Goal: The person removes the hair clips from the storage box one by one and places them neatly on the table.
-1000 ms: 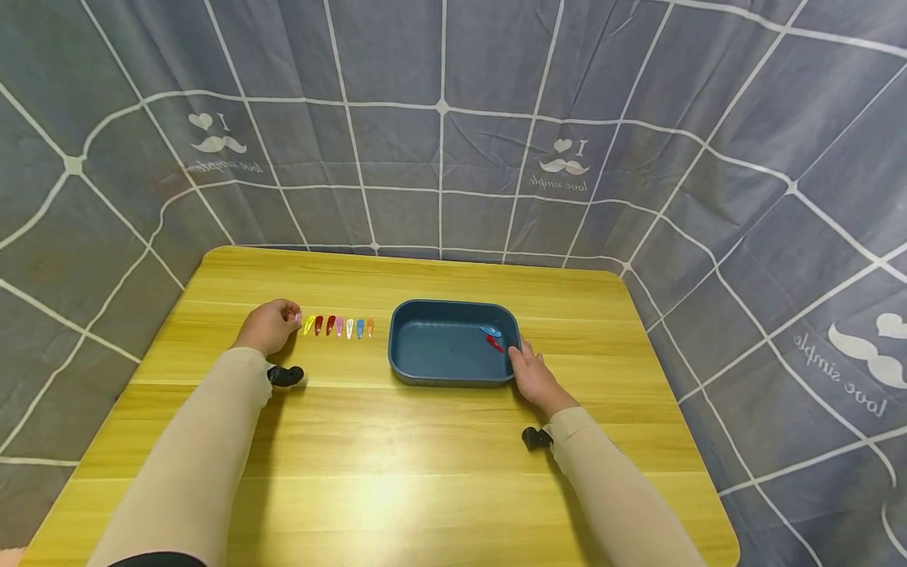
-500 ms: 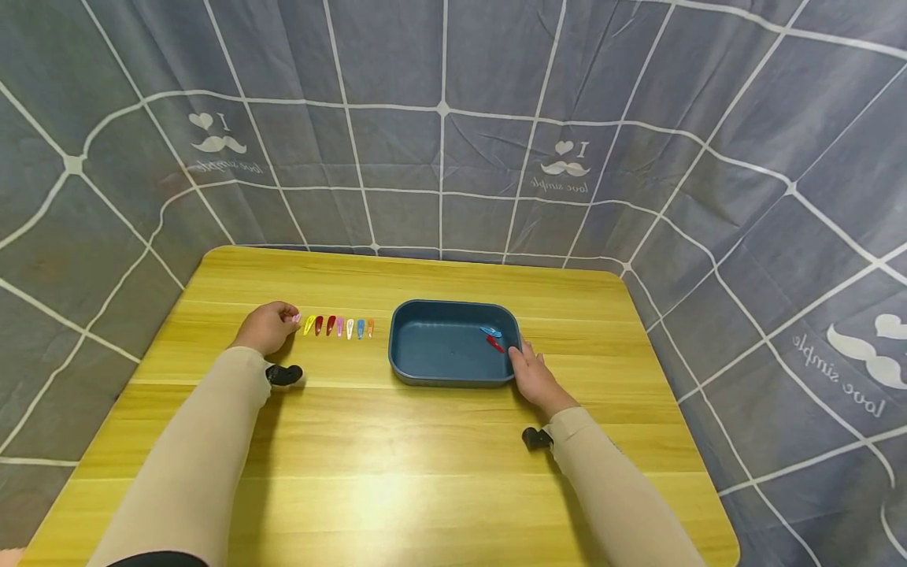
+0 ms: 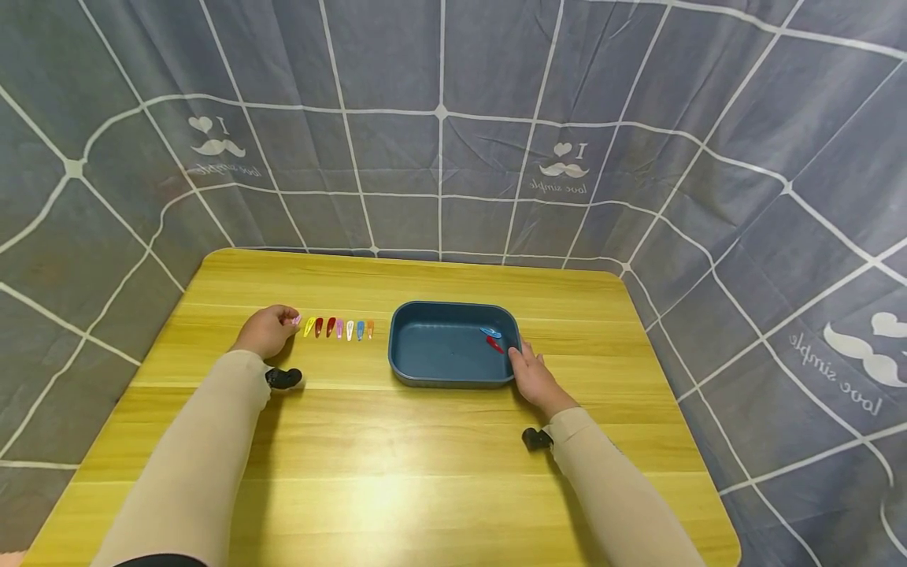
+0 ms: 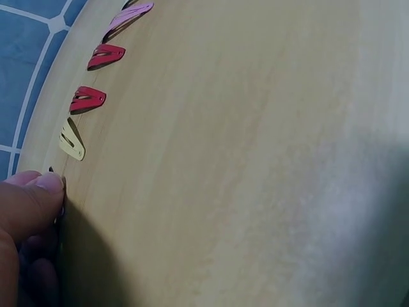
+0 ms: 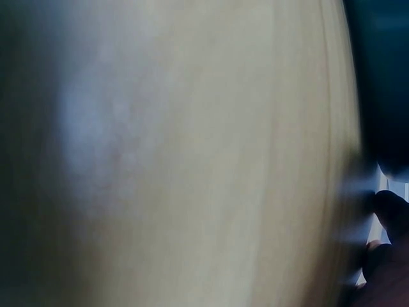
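Observation:
My left hand (image 3: 265, 331) pinches a pink snap hair clip (image 3: 297, 320) between thumb and fingertips, at the left end of a row on the table. Beside it lie a yellow clip (image 3: 309, 326), two red clips (image 4: 88, 100), a second pink clip (image 4: 130, 18), a white one (image 3: 349, 329), a blue one (image 3: 360, 329) and an orange one (image 3: 370, 328). My right hand (image 3: 537, 381) grips the right side of a dark blue tray (image 3: 428, 350), thumb over the rim. Inside the tray are a blue clip (image 3: 490, 332) and a red clip (image 3: 494, 344).
The wooden table (image 3: 368, 465) has rounded corners. A grey curtain (image 3: 397, 150) with white lines hangs behind it and along both sides. A black wrist device (image 3: 284, 379) sticks out from the left sleeve, and another (image 3: 536, 439) from the right.
My left hand stays at the row's left end, with the pink hair clip shifting only slightly in its fingertips. My right hand and the tray hold still.

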